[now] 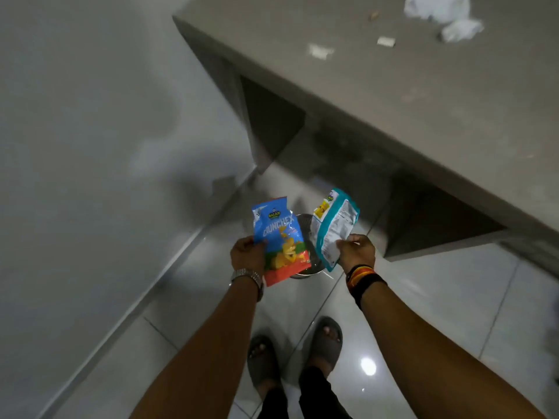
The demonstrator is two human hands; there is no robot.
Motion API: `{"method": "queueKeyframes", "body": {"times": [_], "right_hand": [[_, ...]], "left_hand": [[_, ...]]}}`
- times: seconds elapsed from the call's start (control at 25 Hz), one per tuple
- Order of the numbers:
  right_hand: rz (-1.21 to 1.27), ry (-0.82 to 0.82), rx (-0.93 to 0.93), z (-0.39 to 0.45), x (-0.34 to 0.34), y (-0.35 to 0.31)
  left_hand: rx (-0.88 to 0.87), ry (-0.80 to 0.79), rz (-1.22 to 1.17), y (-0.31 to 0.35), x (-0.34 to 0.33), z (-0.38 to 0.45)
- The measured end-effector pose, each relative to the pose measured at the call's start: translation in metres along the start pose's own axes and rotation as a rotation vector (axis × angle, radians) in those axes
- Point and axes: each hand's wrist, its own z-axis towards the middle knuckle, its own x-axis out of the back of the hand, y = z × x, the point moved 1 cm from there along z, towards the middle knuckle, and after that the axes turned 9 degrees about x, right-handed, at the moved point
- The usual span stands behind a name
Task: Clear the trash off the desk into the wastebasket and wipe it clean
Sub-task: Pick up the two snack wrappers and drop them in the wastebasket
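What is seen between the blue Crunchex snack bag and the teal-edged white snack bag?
In the head view, the round metal wastebasket shows between the blue Crunchex snack bag and the teal-edged white snack bag.

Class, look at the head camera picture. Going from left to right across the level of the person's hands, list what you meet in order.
Left hand → blue snack bag → wastebasket rim → teal and white snack bag → right hand.

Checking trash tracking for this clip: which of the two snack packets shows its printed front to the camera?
The blue and red Crunchex packet in the left hand. The teal-edged packet in the right hand shows its pale back panel of small print.
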Motion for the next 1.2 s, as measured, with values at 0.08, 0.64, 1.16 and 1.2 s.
{"method": "queueKeyframes", "body": {"times": [0.08, 0.64, 1.16, 1.2], "right_hand": [[0.078, 0.027, -0.051, 0.034, -0.02, 0.043], [-0.1, -0.21, 0.109, 0.051, -0.038, 0.1], [-0.281, 0.15, 0.895, -0.134, 0.082, -0.253], [-0.374, 0.163, 0.927, -0.121, 0.088, -0.278]], "left_hand": [[-0.032, 0.03, -0.095, -0.025, -0.031, 0.029], [-0.145, -0.043, 0.634, -0.11, -0.08, 0.057], [-1.079, -0.107, 0.678, 0.235, -0.019, -0.222], [-1.108, -0.124, 0.736, 0.258, -0.031, -0.231]]}}
